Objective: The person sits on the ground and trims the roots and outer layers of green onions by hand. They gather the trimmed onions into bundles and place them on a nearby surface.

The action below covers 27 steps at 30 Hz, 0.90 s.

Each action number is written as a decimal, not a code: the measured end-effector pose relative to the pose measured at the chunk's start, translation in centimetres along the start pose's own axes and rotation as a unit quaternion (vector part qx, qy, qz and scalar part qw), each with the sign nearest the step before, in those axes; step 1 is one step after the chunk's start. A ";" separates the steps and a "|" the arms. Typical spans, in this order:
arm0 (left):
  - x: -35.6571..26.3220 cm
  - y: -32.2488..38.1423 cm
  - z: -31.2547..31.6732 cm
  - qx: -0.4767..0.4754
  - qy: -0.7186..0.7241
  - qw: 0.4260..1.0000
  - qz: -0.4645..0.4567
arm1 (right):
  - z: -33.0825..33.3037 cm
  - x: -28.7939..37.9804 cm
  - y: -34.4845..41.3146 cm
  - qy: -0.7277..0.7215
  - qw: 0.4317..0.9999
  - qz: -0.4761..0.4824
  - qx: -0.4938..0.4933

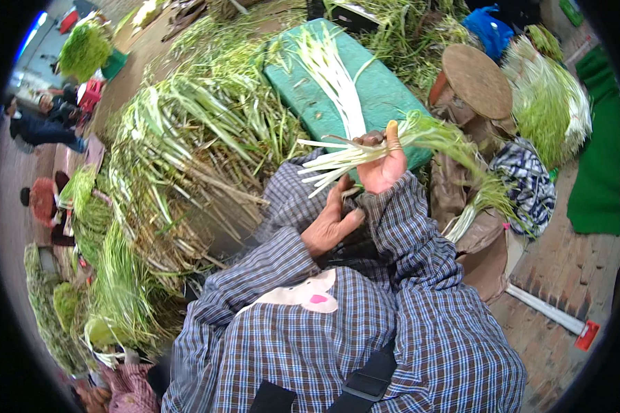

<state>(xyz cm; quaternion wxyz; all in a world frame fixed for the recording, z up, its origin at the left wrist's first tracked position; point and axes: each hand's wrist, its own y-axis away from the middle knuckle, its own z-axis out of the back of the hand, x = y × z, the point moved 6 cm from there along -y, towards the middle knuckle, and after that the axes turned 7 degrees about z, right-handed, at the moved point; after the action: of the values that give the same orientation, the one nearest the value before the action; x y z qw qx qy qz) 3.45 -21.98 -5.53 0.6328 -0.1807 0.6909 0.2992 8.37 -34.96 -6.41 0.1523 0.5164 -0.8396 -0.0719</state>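
My right hand point(381, 168) is closed around a small bunch of leafy green stalks point(336, 161). Their white ends point left and the thin green tops trail to the right. Just below it, my left hand point(335, 223) has its thumb and forefinger apart. A small pale scrap point(350, 192) shows by its fingertips; whether it is held I cannot tell. Beyond my hands, a teal covered block point(310, 95) bears a laid-out bunch of white-stemmed greens point(336, 77). To the left rises a large heap of untrimmed stalks point(196, 155), some brown and dry.
At right are a round-topped stool point(477, 80), a blue plastic bag point(488, 32), a stack of white-stemmed greens point(545, 103) and a green mat point(599, 149). A pale tube with a red end point(547, 308) lies on the floor. Several people work at far left.
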 end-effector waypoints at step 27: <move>-4.0 5.9 5.2 -0.107 0.253 0.956 -0.101 | -11.5 -4.4 9.8 0.503 0.701 -0.144 0.484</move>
<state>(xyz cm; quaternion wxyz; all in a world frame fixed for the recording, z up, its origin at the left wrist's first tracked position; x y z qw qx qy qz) 4.28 -14.73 -0.60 0.4410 -0.3860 0.7708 0.2497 5.78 -26.15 6.39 0.2690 0.5926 -0.4728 0.5941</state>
